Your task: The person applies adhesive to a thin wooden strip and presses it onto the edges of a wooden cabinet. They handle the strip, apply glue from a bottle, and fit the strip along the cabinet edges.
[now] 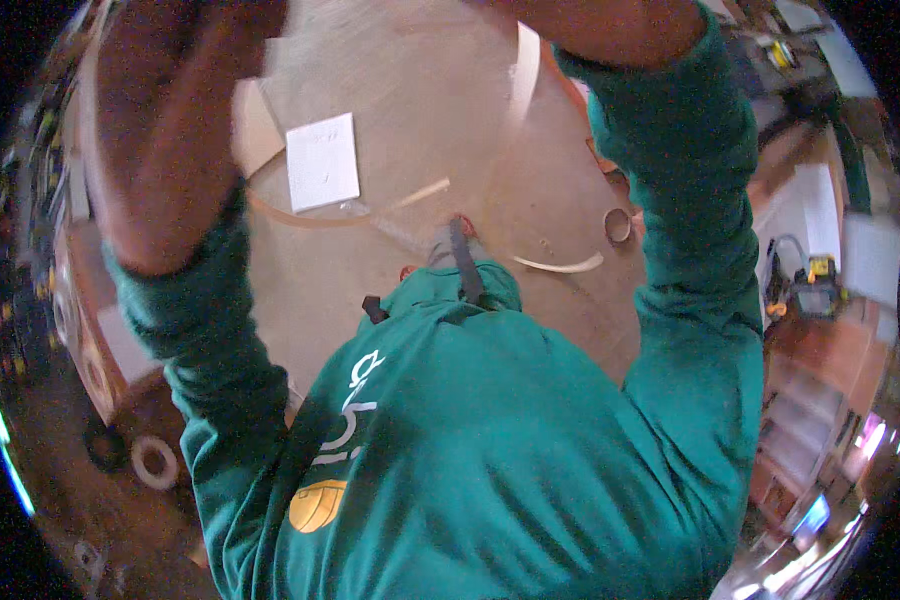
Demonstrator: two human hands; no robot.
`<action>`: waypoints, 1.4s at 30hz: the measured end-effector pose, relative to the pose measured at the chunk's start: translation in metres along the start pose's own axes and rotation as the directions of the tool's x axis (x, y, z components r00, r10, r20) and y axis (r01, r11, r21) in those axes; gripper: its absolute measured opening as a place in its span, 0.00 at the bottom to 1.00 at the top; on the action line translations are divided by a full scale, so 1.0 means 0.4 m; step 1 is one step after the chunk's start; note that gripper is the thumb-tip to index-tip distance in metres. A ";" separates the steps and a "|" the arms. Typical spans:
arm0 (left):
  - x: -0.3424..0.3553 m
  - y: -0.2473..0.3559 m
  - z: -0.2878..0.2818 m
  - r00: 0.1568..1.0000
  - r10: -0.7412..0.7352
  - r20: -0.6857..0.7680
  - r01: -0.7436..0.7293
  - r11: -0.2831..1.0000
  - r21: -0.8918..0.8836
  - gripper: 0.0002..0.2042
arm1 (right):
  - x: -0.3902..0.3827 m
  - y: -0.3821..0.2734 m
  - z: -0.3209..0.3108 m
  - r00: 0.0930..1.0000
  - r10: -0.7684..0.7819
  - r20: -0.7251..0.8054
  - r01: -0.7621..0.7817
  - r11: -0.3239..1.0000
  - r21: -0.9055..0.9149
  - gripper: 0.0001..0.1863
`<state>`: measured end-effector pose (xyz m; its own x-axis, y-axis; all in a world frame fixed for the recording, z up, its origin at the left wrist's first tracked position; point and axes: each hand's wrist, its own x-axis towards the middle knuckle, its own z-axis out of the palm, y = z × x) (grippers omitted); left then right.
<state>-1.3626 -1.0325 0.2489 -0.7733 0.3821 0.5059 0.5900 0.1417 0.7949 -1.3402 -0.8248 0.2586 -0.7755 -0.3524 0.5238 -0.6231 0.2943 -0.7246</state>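
Both of my forearms rise past the upper edge of the head view, the left one bare below a pushed-up green sleeve, the right one likewise. My left hand and my right hand are cut off above the frame, so what they hold or touch is hidden. Below, between my arms, a white square panel with a faint mark (322, 162) lies on the grey floor (570, 300) beside a tan board (253, 135). My feet in red footwear (464, 226) show beneath my green top.
Curved pale strips (560, 263) and a small ring (617, 225) lie on the floor. At right are a yellow-and-black tool (820, 290) and wooden furniture pieces (810, 350). A white ring (155, 462) and dark ring (105, 446) sit at lower left, among cluttered materials.
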 end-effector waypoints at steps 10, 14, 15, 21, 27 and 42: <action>0.493 -0.390 -0.076 0.956 0.106 0.275 -0.223 0.871 0.439 0.15 | 0.263 0.373 -0.153 0.981 0.155 -0.117 -0.160 0.987 -0.030 0.25; 0.653 -0.472 -0.018 0.957 0.151 0.248 -0.232 0.910 0.343 0.14 | 0.418 0.521 -0.186 0.989 0.045 -0.140 -0.059 0.993 -0.099 0.23; 0.696 -0.494 -0.007 0.958 0.152 0.245 -0.226 0.924 0.310 0.14 | 0.451 0.543 -0.192 0.983 0.051 -0.176 -0.077 0.987 -0.140 0.23; 0.933 -0.632 -0.033 0.939 0.260 0.223 -0.331 0.856 0.397 0.19 | 0.626 0.803 -0.278 0.965 0.181 -0.191 -0.164 0.981 0.101 0.21; 1.151 -0.816 -0.063 0.975 0.087 0.205 -0.155 0.924 0.349 0.20 | 0.904 0.896 -0.276 0.957 0.245 -0.157 -0.266 0.956 -0.127 0.23; 1.778 -1.319 -0.307 0.897 0.413 0.158 -0.421 0.907 0.017 0.10 | 1.482 1.444 -0.359 0.897 0.325 -0.299 -0.312 0.946 0.091 0.19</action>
<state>-2.2525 -0.9476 0.2304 -0.4129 0.5455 0.7293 0.8648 -0.0165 0.5019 -2.1743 -0.7360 0.2147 -0.9284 0.0454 0.3689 -0.3384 0.3074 -0.8894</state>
